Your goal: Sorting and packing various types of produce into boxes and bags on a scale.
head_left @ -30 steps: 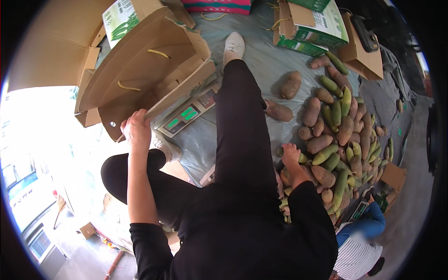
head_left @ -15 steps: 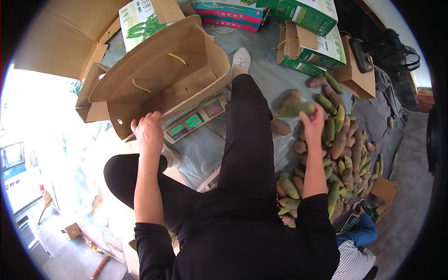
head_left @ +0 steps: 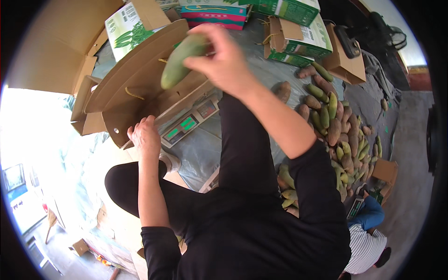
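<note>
Greyish plastic sheeting point(head_left: 198, 161) covers the floor around the person, with green-and-white boxes point(head_left: 298, 46) stacked toward 1 o'clock of the view. At 3 o'clock lies a heap of brown and green root vegetables point(head_left: 334, 131), and near 4 o'clock a co-worker in a striped shirt point(head_left: 366, 251) is partly in sight.

Toward the top of the view, the right hand point(head_left: 224, 65), slightly blurred, is curled around a plump green vegetable point(head_left: 179, 64), thumb on the near side and fingers on the far side. It juts from the grasp at the hand's 9 o'clock, its free tip slanting toward 7, and shows against the open carton point(head_left: 116, 100); how high it is cannot be told.

The left hand point(head_left: 145, 135) has its fingers half bent over the carton's near edge; whether they grip is unclear. From that hand, the green vegetable is at 1 o'clock and the lit scale point(head_left: 189, 125) just beside it, near 3.
</note>
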Available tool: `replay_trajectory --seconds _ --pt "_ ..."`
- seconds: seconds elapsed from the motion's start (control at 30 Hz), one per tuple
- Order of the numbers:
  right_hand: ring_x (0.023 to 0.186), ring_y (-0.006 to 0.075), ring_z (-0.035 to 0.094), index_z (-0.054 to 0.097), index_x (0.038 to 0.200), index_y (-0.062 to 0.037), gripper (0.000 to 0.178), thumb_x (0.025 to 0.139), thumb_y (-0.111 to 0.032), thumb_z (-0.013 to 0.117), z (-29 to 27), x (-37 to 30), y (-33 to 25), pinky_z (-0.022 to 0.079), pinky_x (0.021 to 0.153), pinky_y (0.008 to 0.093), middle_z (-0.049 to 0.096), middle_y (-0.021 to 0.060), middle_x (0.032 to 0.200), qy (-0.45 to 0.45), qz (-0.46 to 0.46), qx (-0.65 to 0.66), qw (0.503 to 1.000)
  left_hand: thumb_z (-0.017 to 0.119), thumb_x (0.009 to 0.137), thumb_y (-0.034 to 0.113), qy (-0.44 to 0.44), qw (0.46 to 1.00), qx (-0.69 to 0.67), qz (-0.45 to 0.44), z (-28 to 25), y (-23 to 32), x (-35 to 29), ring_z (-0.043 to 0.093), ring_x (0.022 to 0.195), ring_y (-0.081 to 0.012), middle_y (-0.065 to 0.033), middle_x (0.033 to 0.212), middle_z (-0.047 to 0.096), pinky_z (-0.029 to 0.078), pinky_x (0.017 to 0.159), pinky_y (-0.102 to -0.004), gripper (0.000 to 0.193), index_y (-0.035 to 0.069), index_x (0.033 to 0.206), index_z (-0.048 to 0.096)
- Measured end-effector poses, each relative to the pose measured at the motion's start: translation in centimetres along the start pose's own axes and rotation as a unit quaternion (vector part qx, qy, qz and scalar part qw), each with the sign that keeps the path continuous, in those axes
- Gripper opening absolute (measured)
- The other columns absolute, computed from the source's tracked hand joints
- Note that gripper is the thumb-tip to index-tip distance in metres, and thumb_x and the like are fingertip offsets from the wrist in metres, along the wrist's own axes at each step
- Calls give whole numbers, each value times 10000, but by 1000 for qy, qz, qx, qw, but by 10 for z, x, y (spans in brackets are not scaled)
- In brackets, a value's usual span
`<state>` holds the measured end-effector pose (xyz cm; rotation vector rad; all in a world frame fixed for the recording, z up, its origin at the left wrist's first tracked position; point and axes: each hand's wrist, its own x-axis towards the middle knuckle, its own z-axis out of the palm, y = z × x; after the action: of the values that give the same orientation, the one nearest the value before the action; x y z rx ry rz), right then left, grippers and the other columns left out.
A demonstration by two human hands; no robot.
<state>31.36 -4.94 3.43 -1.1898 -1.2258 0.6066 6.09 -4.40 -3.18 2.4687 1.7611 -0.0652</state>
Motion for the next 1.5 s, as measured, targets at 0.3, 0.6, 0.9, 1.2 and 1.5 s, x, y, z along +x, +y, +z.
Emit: replay_trajectory --seconds 0.3,0.6,0.9,1.2,1.5 --pt "991 342 586 532 1102 -63 420 722 -143 692 76 -5 97 462 840 423 616 176 1022 -144 285 -280 905 635 772 72 0 1000 15 20 3 12 5 602 930 -254 -65 940 636 377 906 -449 214 93 983 608" --pt "814 213 656 663 1001 -74 278 748 -188 666 -46 -8 60 508 741 322 687 88 900 -99 138 -121 978 633 777 80 -16 999 30 -3 4 -3 0 601 947 -264 -79 959 646 382 899 -439 239 92 1014 606" --pt "899 308 620 635 950 -84 252 716 -169 673 -216 -180 203 493 787 395 655 135 910 -65 363 -475 799 635 793 103 -2 1000 22 17 10 5 4 594 948 -267 -80 960 639 364 934 -432 211 86 1000 603" --pt "1100 235 522 540 1177 -171 434 759 -219 647 -184 -266 245 444 825 465 581 27 1100 -165 381 -621 665 614 796 99 16 1000 7 18 12 2 6 582 944 -283 -89 931 631 361 938 -433 171 75 964 601" --pt "1141 216 488 505 1172 -160 450 752 -162 665 -168 -270 262 388 890 483 535 25 1157 -206 411 -633 622 608 784 65 39 999 7 17 6 8 4 585 892 -281 -88 870 620 363 935 -428 141 66 924 612"
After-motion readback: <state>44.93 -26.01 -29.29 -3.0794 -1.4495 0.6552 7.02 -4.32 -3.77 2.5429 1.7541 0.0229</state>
